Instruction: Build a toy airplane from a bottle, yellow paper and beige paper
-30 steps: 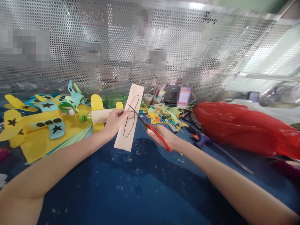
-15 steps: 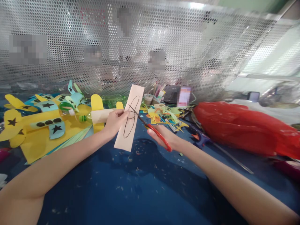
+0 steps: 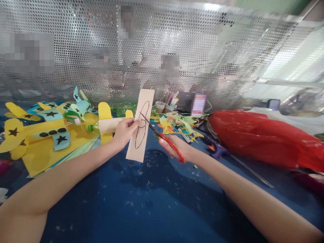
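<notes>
My left hand [image 3: 126, 131] pinches the left edge of a pale paper strip [image 3: 137, 151], holding it up over the blue table. A propeller-like outline with two long lobes and a small middle part is drawn on the strip in black. My right hand [image 3: 173, 145] grips red-handled scissors [image 3: 169, 143], and their dark blades lie at the strip's middle, near the centre of the drawing. Whether the blades have cut into the paper I cannot tell. Just left of my left hand lies a plastic bottle [image 3: 94, 127] with a green cap, wrapped in pale paper and fitted with yellow wing shapes.
Yellow and blue paper planes [image 3: 50, 133] with black stars crowd the left side. Colourful paper scraps [image 3: 177, 124] are heaped beyond my right hand. A glue gun [image 3: 218, 148] and a red plastic bag [image 3: 263, 138] lie to the right. A perforated metal screen [image 3: 152, 44] stands behind.
The paper strip has turned slightly more upright in my left hand, its lower end shifting a little to the right. The scissors have barely moved.
</notes>
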`<state>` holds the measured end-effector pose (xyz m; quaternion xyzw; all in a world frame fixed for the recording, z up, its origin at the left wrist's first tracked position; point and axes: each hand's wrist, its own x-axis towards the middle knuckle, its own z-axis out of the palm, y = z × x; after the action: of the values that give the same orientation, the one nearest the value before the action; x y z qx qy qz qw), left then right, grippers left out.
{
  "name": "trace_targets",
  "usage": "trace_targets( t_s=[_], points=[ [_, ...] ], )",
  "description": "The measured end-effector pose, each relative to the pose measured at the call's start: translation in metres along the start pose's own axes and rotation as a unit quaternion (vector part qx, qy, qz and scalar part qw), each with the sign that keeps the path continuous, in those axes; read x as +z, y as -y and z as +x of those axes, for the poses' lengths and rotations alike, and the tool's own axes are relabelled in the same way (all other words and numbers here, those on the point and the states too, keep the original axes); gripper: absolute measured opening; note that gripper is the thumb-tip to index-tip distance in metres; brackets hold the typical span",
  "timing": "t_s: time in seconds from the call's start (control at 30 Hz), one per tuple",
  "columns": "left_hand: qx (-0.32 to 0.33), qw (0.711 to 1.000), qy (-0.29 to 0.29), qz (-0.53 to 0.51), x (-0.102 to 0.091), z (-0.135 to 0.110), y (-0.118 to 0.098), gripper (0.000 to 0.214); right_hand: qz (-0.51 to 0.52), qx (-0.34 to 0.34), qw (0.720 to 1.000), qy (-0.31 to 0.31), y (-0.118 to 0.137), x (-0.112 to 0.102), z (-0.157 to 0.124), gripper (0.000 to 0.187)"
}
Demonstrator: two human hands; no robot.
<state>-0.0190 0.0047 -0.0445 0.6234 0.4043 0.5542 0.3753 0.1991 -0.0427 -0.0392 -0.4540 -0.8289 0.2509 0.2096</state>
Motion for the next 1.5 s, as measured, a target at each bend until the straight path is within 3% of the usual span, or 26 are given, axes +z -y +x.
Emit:
trace_targets(
  t_s=[0.1,0.37,0.8,1.27,1.5],
  points=[
    [0.015,1.000,0.014,-0.006,0.000,-0.001,-0.001,0.024,0.034,-0.001,0.999,0.034,-0.002,-0.001,-0.001,0.057],
    [0.034,0.999,0.028,0.018,-0.001,-0.001,-0.001,0.031,0.087,0.024,0.994,0.056,-0.007,-0.001,-0.002,0.057],
    [0.037,0.998,0.029,0.042,-0.001,-0.002,-0.005,0.028,0.099,0.058,0.992,0.057,0.003,-0.003,0.000,0.065],
    [-0.010,0.999,0.038,0.022,0.000,-0.004,-0.010,0.023,0.062,0.028,0.997,0.047,-0.010,0.001,0.001,0.060],
    [-0.009,0.999,0.042,0.027,-0.001,-0.004,-0.009,0.024,0.025,-0.011,0.999,0.018,-0.003,-0.002,0.000,0.059]
  ],
)
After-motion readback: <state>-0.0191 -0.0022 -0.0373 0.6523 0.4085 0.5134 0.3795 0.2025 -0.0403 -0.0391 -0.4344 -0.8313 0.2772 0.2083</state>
